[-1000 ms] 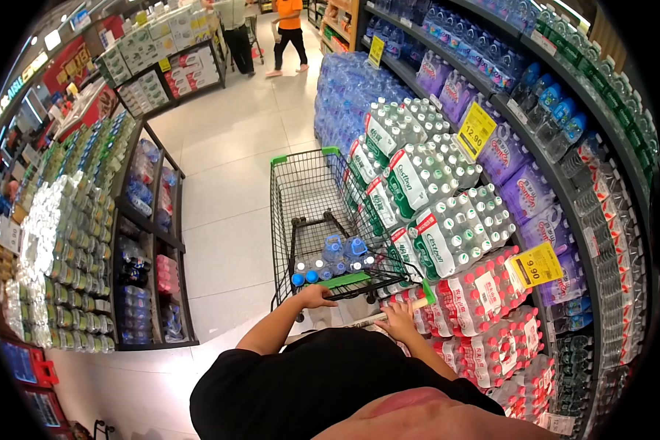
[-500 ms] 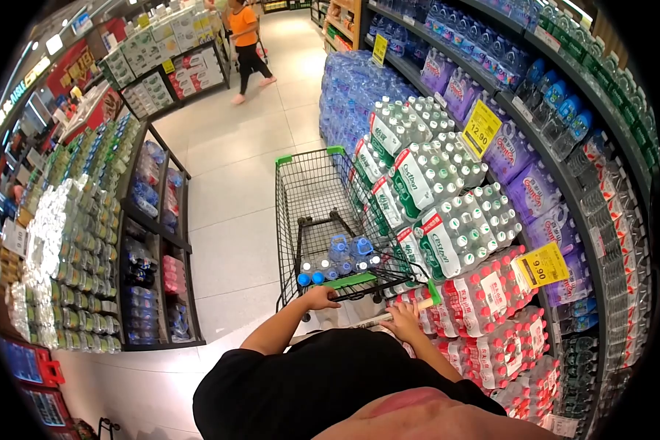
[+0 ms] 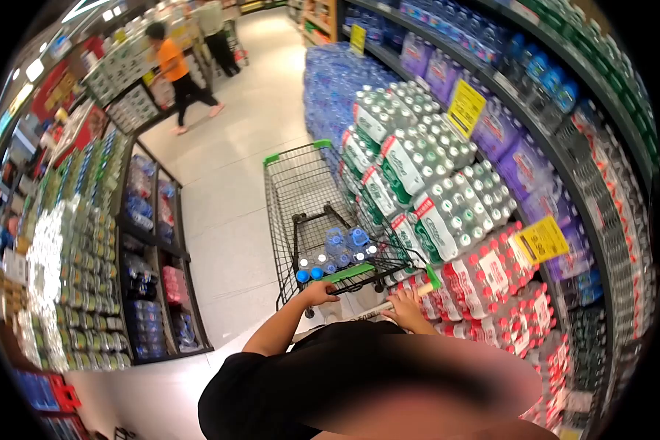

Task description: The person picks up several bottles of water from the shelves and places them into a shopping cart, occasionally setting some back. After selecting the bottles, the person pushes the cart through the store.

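A black wire shopping cart with green corner pieces stands in front of me. Several clear water bottles with white and blue caps sit in its near end, beside blue-tinted jugs. Over the pale handle bar lies my right hand, its fingers bent around the bar. My left hand is by the cart's near rim, just below the green strip. Its fingers are loosely curled, and what they hold, if anything, is hidden.
Shrink-wrapped white-capped bottle packs and red-capped packs are stacked close along the cart's right side. Behind them run tall shelves. On the left stands a dark display rack. A person in orange walks ahead, near another person.
The view has turned slightly, shifting the cart left and up in the picture. The person in orange has stepped leftward, and a second person now shows behind. Both hands keep their places at the cart.
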The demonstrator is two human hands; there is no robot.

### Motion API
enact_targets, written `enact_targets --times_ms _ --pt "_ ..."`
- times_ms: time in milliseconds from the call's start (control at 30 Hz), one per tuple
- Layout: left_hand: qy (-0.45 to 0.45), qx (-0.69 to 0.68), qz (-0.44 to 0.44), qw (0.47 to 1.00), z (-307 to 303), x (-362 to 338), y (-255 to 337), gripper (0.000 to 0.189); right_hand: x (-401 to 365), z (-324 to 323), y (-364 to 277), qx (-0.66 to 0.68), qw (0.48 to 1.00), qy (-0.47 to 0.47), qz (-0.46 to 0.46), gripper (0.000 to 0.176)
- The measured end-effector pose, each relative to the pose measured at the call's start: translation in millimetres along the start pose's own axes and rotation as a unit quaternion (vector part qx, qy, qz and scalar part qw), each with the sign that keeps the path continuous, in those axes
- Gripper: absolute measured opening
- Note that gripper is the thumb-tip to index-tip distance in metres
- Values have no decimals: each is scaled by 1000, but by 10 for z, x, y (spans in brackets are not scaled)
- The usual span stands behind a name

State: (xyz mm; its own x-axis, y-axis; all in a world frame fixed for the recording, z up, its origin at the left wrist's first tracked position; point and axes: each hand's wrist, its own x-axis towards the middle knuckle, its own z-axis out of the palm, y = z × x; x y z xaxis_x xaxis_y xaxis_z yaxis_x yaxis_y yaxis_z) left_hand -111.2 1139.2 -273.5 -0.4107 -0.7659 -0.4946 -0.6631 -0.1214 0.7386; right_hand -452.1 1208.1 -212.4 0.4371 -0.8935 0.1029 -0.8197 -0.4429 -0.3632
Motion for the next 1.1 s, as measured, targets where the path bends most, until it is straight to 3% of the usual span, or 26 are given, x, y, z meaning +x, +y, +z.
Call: enact_targets --times_ms 267,400,600,767,900,1033,1100 --pt "0 10 4 1000 -12 8 93 64 -29 76 153 23 996 -62 53 52" --pt "-11 0 -14 1000 6 25 56 67 0 -223 242 159 985 9 60 44" --pt "-70 -66 -24 995 42 120 -42 71 -111 -962 402 159 972 116 128 36" --pt "-106 -123 -47 986 43 152 -54 70 -308 -1459 520 155 957 147 198 34" --pt "-67 -84 -65 992 42 83 127 63 -415 -1612 621 158 947 177 216 33" --pt "-33 24 -16 999 86 169 -45 54 -459 -1696 732 181 938 184 232 31" --pt "-28 175 0 984 108 125 79 47 -417 -1704 872 187 940 180 223 31"
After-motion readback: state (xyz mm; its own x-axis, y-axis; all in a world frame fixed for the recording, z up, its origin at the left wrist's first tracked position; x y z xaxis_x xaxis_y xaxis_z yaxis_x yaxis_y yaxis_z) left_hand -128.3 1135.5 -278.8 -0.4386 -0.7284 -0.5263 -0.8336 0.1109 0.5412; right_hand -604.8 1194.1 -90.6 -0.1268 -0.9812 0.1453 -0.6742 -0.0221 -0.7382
